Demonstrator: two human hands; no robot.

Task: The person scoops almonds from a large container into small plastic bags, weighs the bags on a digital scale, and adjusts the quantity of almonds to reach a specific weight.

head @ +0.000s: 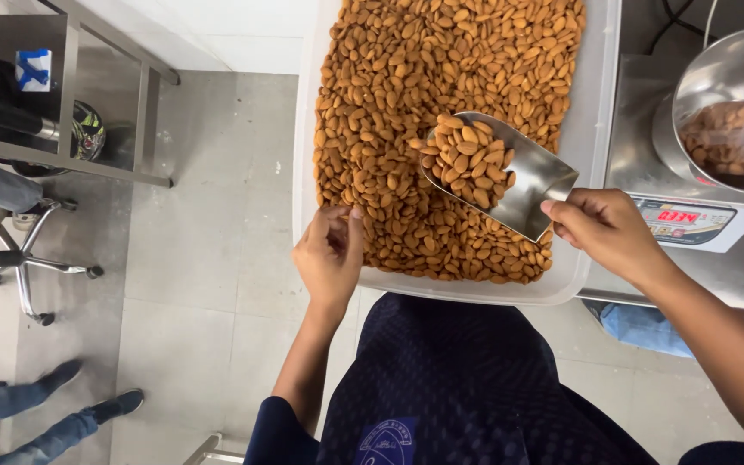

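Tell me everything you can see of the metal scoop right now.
The metal scoop is a shiny steel scoop with an open, rounded mouth and raised side walls. It is heaped with brown almonds and is held tilted above the white bin of almonds, mouth pointing left. The right hand grips its handle end, which is hidden by the fingers. The left hand is apart from it, at the bin's near edge.

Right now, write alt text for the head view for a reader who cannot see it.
A person's right hand holds a metal scoop heaped with almonds above a large white tub full of almonds, while the left hand rests at the tub's near edge. At right, a steel bowl with a plastic bag sits on a digital scale.
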